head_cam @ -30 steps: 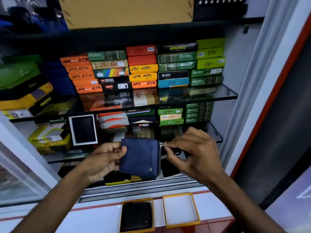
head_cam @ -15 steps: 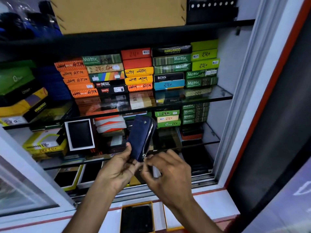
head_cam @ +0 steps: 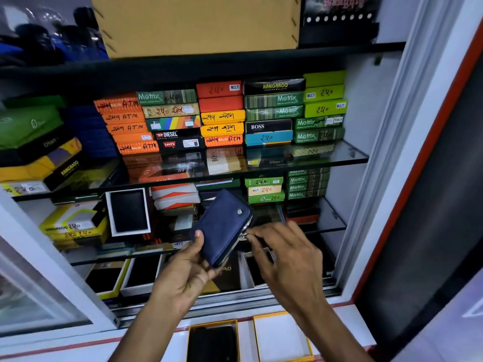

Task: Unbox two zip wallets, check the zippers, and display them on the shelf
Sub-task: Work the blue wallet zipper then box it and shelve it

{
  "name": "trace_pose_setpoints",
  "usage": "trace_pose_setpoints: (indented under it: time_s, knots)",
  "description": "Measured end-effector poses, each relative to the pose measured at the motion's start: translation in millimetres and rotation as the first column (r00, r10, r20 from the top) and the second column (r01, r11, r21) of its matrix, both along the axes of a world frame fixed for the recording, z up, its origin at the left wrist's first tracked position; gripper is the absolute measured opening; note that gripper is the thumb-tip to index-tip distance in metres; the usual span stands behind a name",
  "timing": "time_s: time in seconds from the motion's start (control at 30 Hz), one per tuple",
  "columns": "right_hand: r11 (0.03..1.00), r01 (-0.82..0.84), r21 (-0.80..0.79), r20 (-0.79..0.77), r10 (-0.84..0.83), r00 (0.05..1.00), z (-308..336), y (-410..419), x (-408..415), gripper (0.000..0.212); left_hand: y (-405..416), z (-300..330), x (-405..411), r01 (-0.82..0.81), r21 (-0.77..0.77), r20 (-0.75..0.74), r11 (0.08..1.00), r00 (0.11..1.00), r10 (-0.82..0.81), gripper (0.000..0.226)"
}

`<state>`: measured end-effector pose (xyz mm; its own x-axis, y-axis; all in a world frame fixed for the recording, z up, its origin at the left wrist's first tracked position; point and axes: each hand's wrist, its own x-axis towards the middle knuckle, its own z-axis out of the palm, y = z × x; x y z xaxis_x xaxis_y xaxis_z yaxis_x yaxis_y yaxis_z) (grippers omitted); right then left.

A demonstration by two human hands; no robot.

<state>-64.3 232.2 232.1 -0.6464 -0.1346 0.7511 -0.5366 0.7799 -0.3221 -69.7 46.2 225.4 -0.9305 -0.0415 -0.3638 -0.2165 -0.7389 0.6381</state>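
Observation:
I hold a dark blue zip wallet point(head_cam: 224, 226) tilted in front of the glass shelves. My left hand point(head_cam: 187, 267) grips its lower left edge, thumb on its face. My right hand point(head_cam: 285, 254) pinches the zipper pull at the wallet's right edge. On the counter below lies a yellow-rimmed box point(head_cam: 213, 342) with a black wallet inside. Beside it sits an empty yellow-rimmed white box half point(head_cam: 281, 335).
Glass shelves point(head_cam: 347, 159) carry stacks of coloured wallet boxes. A black wallet in a white box point(head_cam: 128, 211) stands upright on the middle shelf. More open boxes with dark wallets lie on the bottom level. A sliding glass door frame point(head_cam: 52, 270) is at left, a white-and-red cabinet frame at right.
The wallet turned from flat-on to tilted and rose toward the shelves. My right hand moved along the zipper from the upper right corner to the right edge lower down.

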Motion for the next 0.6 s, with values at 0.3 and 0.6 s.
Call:
trace_pose_setpoints:
  time_s: [0.3, 0.6]
  knots:
    - [0.982, -0.187, -0.018, 0.159, 0.187, 0.969, 15, 27, -31, 0.008, -36, 5, 10, 0.234, -0.328, -0.104, 0.915, 0.954, -0.281, 0.038]
    - [0.799, -0.598, -0.063, 0.360, 0.577, 0.733, 32, 1, -80, 0.008, -22, 21, 11, 0.468, -0.479, -0.037, 0.743, 0.834, -0.550, 0.039]
